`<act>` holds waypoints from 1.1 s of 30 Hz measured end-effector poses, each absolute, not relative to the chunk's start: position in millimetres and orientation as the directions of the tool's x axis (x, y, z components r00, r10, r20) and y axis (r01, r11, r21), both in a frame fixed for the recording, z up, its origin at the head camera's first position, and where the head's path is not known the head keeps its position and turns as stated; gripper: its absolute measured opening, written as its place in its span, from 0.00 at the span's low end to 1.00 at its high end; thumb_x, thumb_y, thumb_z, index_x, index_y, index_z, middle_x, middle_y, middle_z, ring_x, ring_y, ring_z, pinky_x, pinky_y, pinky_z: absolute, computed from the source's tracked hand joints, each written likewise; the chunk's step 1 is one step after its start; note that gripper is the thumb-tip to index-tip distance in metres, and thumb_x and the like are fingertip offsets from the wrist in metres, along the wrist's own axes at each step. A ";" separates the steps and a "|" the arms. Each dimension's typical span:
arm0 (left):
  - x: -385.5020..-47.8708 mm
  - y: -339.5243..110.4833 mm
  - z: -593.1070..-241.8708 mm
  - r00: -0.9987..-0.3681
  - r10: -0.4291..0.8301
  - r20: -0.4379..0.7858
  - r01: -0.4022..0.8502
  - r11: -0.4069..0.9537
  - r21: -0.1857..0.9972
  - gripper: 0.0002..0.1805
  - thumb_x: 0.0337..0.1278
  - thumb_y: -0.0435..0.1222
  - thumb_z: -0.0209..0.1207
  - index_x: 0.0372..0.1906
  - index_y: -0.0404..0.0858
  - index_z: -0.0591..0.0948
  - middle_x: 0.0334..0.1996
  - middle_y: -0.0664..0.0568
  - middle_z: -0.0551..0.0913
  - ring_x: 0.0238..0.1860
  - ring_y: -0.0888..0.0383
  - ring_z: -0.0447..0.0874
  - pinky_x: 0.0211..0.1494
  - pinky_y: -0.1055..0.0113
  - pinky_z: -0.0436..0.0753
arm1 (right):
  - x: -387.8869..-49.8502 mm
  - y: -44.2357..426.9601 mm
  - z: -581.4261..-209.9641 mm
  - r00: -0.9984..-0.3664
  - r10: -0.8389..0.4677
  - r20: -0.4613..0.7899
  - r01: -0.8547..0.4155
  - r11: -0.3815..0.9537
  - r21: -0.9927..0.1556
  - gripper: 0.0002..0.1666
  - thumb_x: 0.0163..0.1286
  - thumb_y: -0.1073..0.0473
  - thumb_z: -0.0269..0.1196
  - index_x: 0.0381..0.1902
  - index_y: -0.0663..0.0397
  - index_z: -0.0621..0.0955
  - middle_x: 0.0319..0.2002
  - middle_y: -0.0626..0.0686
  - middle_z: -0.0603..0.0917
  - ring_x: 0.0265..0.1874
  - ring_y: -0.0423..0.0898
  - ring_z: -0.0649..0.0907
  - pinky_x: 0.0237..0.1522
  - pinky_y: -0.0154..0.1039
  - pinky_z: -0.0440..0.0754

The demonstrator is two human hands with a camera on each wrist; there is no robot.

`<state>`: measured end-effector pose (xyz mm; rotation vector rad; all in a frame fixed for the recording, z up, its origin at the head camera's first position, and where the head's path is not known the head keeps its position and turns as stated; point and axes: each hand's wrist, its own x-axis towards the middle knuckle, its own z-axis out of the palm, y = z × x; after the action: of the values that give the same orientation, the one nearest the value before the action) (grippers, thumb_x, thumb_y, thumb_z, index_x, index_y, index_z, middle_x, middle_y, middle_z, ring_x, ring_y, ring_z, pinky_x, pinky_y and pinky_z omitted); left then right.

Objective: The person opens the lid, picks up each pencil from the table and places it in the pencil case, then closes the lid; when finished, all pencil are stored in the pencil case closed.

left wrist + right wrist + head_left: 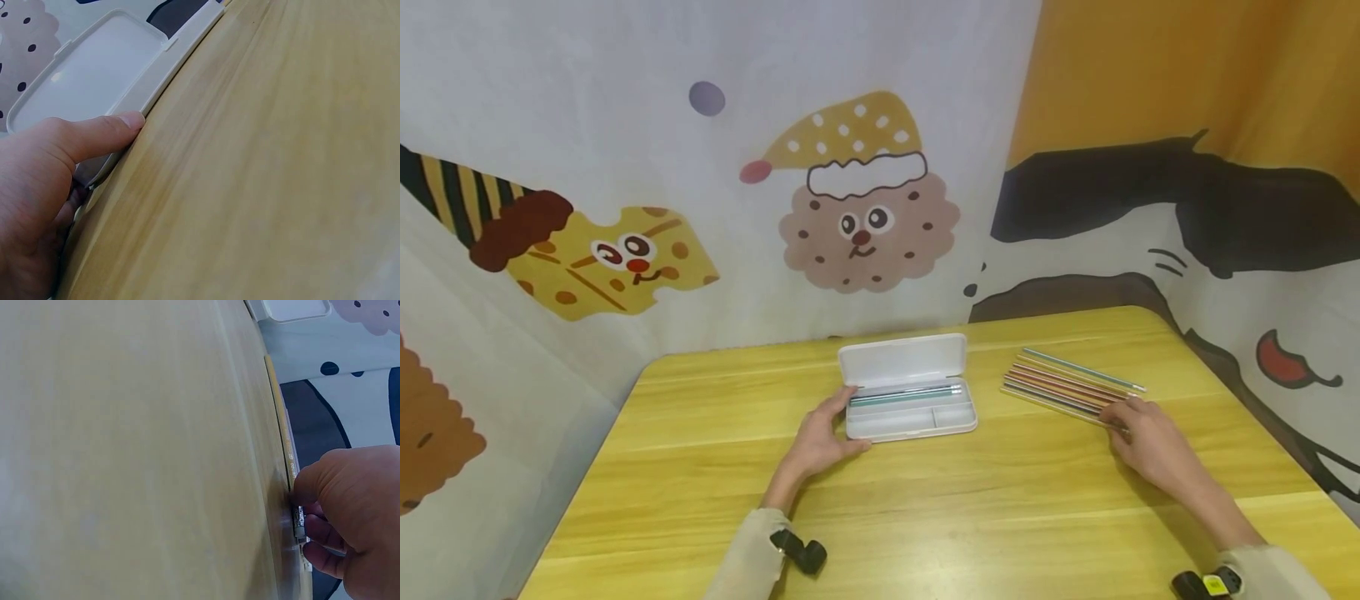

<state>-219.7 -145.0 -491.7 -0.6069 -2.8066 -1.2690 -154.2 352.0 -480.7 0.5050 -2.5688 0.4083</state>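
A white pencil case [891, 423] lies with its lid [902, 361] up on the table, several pencils [906, 396] in its rear compartment. My left hand [817, 433] grips the left end of the case. In the left wrist view the thumb [103, 134] presses the case's front edge; the other fingers are mostly hidden. To the right, several loose pencils [1060, 387] lie side by side, a blue one [1082, 369] farthest back. At their right ends my right hand [1153, 442] pinches the nearest pencil [281, 419], its fingers curled about the end.
The yellow wood-grain table [925, 508] has its back edge against a cartoon-printed curtain [737, 208]. The case's front section has a small divider [934, 417] toward the right. A band with a small black device [805, 554] sits on each wrist.
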 end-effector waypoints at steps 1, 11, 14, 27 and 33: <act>-219.7 -144.9 -491.6 -0.925 0.344 0.158 0.346 0.598 0.723 0.51 0.42 0.41 0.79 0.75 0.41 0.67 0.74 0.40 0.61 0.73 0.42 0.60 0.73 0.48 0.60 | -154.4 351.8 -480.7 -0.815 -0.277 0.508 -0.420 0.888 -0.188 0.16 0.46 0.76 0.73 0.33 0.58 0.83 0.30 0.52 0.80 0.30 0.57 0.79 0.31 0.56 0.78; -220.0 -144.8 -491.4 -0.927 0.338 0.160 0.343 0.599 0.723 0.51 0.42 0.41 0.79 0.75 0.42 0.67 0.74 0.41 0.61 0.73 0.42 0.60 0.73 0.47 0.61 | -154.6 349.4 -477.5 -0.834 -0.287 0.472 -0.412 0.892 -0.185 0.15 0.48 0.76 0.71 0.34 0.59 0.84 0.32 0.53 0.81 0.31 0.57 0.81 0.30 0.55 0.81; -219.8 -144.8 -491.0 -0.927 0.339 0.163 0.345 0.596 0.725 0.51 0.42 0.41 0.79 0.75 0.41 0.67 0.74 0.41 0.61 0.73 0.42 0.60 0.73 0.47 0.61 | -155.3 349.1 -476.9 -0.830 -0.296 0.473 -0.422 0.888 -0.183 0.15 0.48 0.76 0.70 0.35 0.59 0.84 0.32 0.53 0.81 0.32 0.57 0.81 0.31 0.55 0.81; -219.5 -145.0 -491.9 -0.924 0.344 0.164 0.350 0.595 0.724 0.51 0.41 0.41 0.79 0.75 0.41 0.67 0.74 0.42 0.61 0.73 0.43 0.60 0.73 0.48 0.61 | -154.2 349.9 -478.8 -0.813 -0.330 0.480 -0.451 0.878 -0.160 0.15 0.49 0.78 0.68 0.35 0.62 0.83 0.32 0.55 0.79 0.30 0.59 0.81 0.30 0.56 0.81; -219.0 -144.9 -491.7 -0.927 0.340 0.157 0.341 0.595 0.728 0.51 0.41 0.41 0.79 0.75 0.42 0.67 0.74 0.42 0.61 0.73 0.43 0.59 0.74 0.48 0.60 | -155.4 349.8 -480.4 -0.801 -0.340 0.493 -0.465 0.871 -0.155 0.15 0.48 0.79 0.67 0.34 0.62 0.82 0.31 0.55 0.79 0.30 0.59 0.80 0.30 0.57 0.81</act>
<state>-219.0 -144.9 -491.7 -0.5994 -2.8043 -1.2805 -155.4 349.8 -480.4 0.5896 -2.5823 0.3725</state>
